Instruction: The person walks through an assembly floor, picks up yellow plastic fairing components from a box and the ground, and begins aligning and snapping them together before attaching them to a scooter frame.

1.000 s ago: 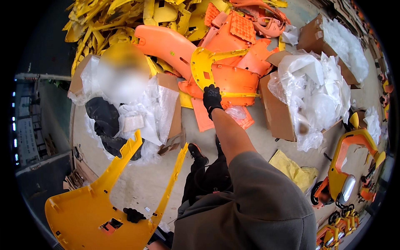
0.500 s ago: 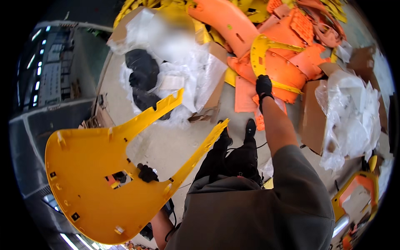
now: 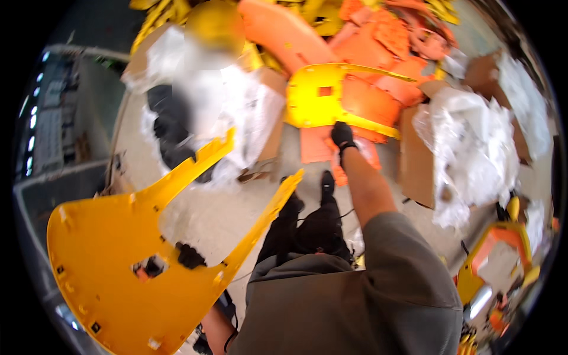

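My left hand [image 3: 191, 255], in a black glove, grips a large yellow plastic panel [image 3: 100, 236] at the inner curve between its two long prongs. This panel has a square opening, with small clips and slots along its border. Out ahead, my right hand [image 3: 342, 135], also gloved in black, is closed on the lower edge of a second yellow forked panel [image 3: 305, 106]. That one has a small square hole, and its prongs point right over a pile of orange plastic panels [image 3: 370, 97]. The fingers of both hands are partly hidden.
Another person in dark clothing [image 3: 168, 121], partly blurred, is opposite me amid white plastic wrapping [image 3: 234, 112]. A cardboard box [image 3: 414, 163] with clear wrapping stands at the right. Yellow parts [image 3: 157, 23] are heaped at the back, and a yellow-orange frame [image 3: 473, 275] lies lower right.
The panel in my right hand has turned, so its broad face now shows instead of a narrow side. My left hand keeps its grip. The whole view has shifted.
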